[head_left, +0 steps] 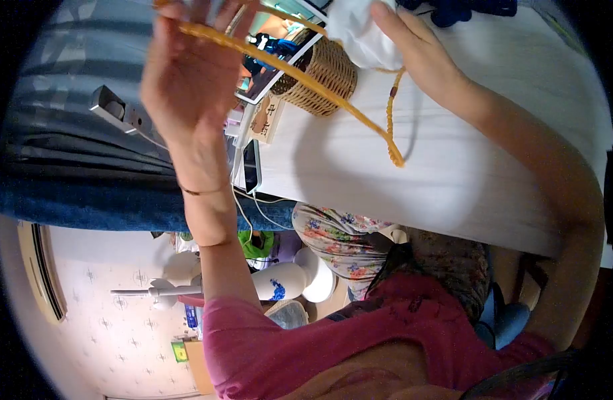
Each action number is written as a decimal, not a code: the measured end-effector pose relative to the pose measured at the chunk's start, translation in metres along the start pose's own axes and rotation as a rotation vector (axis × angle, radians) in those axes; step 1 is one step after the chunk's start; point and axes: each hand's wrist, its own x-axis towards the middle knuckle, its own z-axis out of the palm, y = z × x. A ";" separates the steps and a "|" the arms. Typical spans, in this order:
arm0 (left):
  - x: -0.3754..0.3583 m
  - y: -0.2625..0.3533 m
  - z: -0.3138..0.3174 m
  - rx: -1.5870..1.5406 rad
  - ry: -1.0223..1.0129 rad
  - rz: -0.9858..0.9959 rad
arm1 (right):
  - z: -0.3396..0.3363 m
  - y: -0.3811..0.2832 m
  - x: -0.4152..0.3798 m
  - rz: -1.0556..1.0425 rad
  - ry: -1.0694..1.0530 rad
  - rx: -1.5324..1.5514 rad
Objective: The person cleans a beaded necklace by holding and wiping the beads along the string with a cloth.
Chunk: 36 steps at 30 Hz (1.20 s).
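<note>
My left hand [196,80] is raised at the top left, palm toward me, with its fingertips cut off by the frame edge. A yellow cord [306,81] runs across its fingers, which appear curled on it. The cord slopes down to a bend above the white cloth, then rises as a knotted, plaited length with a small dark bead. That length leads up to a soft white bundle [361,33], perhaps fabric. My right hand [426,57] grips the bundle, thumb on top; its other fingers are largely hidden.
A wicker basket [326,77] and a lit tablet screen [270,57] are between my hands. A phone [252,167] with a cable lies near the edge of the white-covered table [466,177]. Dark blue yarn or fabric [453,10] is at the top. A fan [280,283] stands beyond.
</note>
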 end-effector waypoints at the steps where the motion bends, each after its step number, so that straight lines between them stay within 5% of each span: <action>1: -0.006 -0.009 0.006 -0.057 0.003 -0.064 | -0.001 -0.005 0.004 -0.089 -0.023 -0.005; 4: -0.016 -0.029 -0.005 -0.308 -0.137 -0.260 | 0.010 -0.019 0.004 -0.107 0.038 -0.257; 8: -0.018 -0.046 -0.006 -0.514 -0.261 -0.394 | 0.025 -0.034 -0.001 -0.224 0.014 -0.212; 10: -0.020 -0.049 -0.003 -0.493 -0.235 -0.373 | 0.027 -0.031 -0.002 -0.233 0.006 -0.158; 11: -0.020 -0.050 -0.001 -0.481 -0.222 -0.362 | 0.022 -0.035 -0.003 0.013 -0.146 -0.159; 14: -0.019 -0.046 -0.004 -0.479 -0.191 -0.338 | 0.022 -0.015 -0.001 -0.123 -0.065 -0.246; 22: -0.001 0.034 -0.023 -0.597 -0.097 -0.233 | 0.019 0.004 -0.016 0.029 -0.166 -0.333; 28: 0.015 0.094 -0.049 -0.272 -0.064 -0.077 | 0.011 0.045 -0.030 0.211 -0.306 -0.451; 34: 0.052 0.109 -0.080 -0.318 -0.520 -0.177 | -0.003 0.069 -0.041 0.236 -0.426 -0.561; 36: 0.058 0.110 -0.085 -0.323 -0.533 -0.195 | -0.006 0.069 -0.041 0.236 -0.452 -0.630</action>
